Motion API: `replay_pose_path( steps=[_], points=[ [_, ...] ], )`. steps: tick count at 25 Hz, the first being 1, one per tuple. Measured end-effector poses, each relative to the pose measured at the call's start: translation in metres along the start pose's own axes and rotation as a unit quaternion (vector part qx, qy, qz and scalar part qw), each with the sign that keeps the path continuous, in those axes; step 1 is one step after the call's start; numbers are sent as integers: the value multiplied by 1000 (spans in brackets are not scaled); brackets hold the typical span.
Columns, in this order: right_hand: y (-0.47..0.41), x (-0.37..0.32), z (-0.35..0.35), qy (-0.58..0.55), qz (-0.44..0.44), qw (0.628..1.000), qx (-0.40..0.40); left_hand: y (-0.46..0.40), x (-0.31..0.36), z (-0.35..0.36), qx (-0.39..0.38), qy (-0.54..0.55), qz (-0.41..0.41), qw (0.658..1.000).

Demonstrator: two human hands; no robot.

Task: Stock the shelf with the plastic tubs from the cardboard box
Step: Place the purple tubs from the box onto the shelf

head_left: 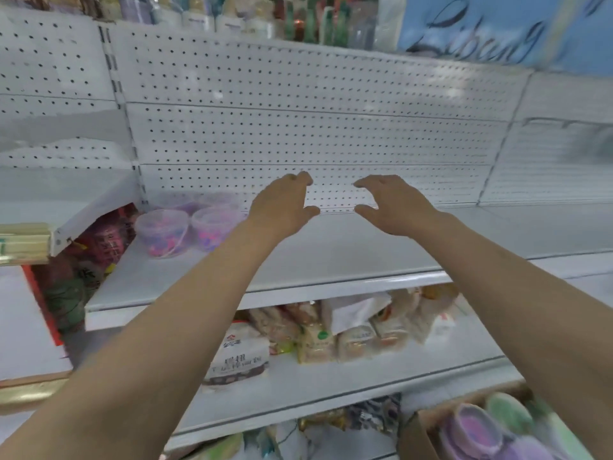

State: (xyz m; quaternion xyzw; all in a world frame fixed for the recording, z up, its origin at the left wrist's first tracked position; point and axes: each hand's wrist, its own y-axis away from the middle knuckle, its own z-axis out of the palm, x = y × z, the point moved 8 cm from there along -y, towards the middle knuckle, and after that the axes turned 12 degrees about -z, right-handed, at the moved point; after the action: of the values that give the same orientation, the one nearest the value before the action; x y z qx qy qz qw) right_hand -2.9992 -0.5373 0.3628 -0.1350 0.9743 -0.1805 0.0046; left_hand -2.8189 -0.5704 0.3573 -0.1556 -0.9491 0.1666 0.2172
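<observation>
Several clear plastic tubs [164, 232] with purple and pink contents stand at the left end of the white metal shelf [331, 257], in two rows. My left hand [282, 207] and my right hand [391, 207] reach out over the middle of that shelf, fingers spread and curved toward each other, with nothing in them. The left hand is just right of the tubs, apart from them. At the bottom right, a cardboard box [418, 429] holds more tubs with purple and green lids [477, 429].
A perforated white back panel [298, 127] rises behind the shelf. Bottles [308, 21] line the shelf above. Bagged goods [315, 336] fill the shelf below. Red packages [86, 260] sit in the bay to the left.
</observation>
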Motion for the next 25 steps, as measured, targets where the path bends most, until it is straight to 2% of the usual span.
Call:
replay_pose_path(
  steps=[6,12,16,21,25],
  points=[
    [147,90,-67,41,78,996,4,56,152,28,-21,-3,73,997],
    [272,159,-68,37,143,989,-24,113,273,93,-73,18,141,987],
    [330,205,-30,10,187,981,-52,139,320,166,-138,13,157,978],
    [375,262,53,-59,251,961,-98,143,336,271,-196,-27,161,967],
    [409,308,149,-143,328,922,-144,146,329,381,-309,-16,128,942]
  ],
)
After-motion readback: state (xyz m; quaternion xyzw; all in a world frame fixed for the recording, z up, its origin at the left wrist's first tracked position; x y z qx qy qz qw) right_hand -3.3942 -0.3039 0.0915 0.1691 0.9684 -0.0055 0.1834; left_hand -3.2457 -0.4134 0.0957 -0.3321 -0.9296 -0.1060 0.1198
